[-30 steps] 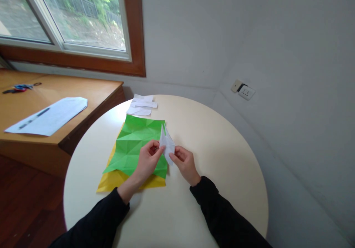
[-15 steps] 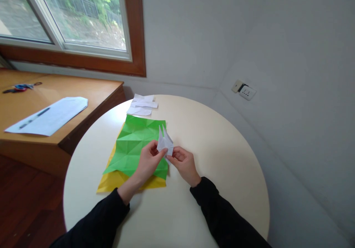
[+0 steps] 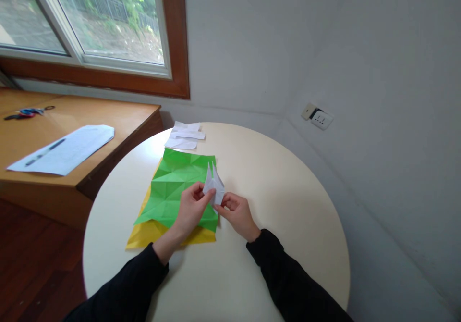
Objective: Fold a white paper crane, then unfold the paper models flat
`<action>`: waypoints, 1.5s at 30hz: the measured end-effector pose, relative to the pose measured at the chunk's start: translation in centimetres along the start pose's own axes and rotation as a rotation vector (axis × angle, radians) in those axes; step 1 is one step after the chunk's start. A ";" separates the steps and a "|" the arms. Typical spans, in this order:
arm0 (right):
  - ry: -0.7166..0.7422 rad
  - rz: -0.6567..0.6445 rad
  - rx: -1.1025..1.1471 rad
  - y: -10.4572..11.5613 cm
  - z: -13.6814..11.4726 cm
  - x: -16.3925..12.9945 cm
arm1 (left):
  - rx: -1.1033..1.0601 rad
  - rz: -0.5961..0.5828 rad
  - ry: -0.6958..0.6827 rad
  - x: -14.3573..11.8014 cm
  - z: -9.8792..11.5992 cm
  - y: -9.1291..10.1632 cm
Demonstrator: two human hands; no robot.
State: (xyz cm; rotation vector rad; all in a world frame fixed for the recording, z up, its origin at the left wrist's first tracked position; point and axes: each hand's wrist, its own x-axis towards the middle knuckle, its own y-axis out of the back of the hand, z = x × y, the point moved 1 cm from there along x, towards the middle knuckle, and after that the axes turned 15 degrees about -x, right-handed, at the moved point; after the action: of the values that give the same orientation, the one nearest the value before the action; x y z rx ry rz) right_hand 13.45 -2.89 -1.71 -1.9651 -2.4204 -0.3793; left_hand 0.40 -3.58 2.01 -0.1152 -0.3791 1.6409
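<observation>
Both hands hold a small white folded paper just above the round worktop: the left hand pinches its left edge with its fingers, the right hand its lower right. It hangs over the right edge of a green sheet, which lies on a yellow sheet.

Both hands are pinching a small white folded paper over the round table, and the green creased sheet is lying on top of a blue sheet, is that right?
Not quite. The head view shows the green creased sheet lying on a yellow sheet, not a blue one. The rest holds: the left hand and right hand pinch the small white folded paper over the round table.
</observation>
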 end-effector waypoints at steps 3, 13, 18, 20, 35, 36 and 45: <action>0.025 -0.017 -0.026 0.0 0.1 0.0 | -0.037 0.026 -0.015 0.2 0.1 0.2; 0.377 0.276 -0.480 0.7 -0.6 -0.1 | -0.049 0.033 -0.116 0.2 0.6 0.4; 0.444 0.428 -0.624 0.9 -1.7 -0.5 | 0.218 -0.007 -0.389 -0.4 0.6 0.4; 0.451 0.393 -0.600 0.8 -2.0 -0.7 | 0.362 0.011 -0.495 -0.6 0.5 0.5; 0.240 0.239 -0.261 -0.3 -1.4 -1.4 | 0.600 -0.142 -0.634 -1.4 0.0 0.1; 0.234 0.230 -0.259 -0.4 -1.4 -1.4 | 0.615 -0.126 -0.634 -1.4 0.0 0.0; 0.152 0.263 -0.213 -0.7 -1.5 -1.4 | 0.479 -0.075 -0.494 -1.6 -0.3 -0.2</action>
State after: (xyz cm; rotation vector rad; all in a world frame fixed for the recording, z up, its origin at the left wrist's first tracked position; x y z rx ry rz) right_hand 12.85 -4.70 -0.60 -2.2091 -2.0713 -0.7738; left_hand 0.86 -5.05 1.52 0.6656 -0.3444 1.6325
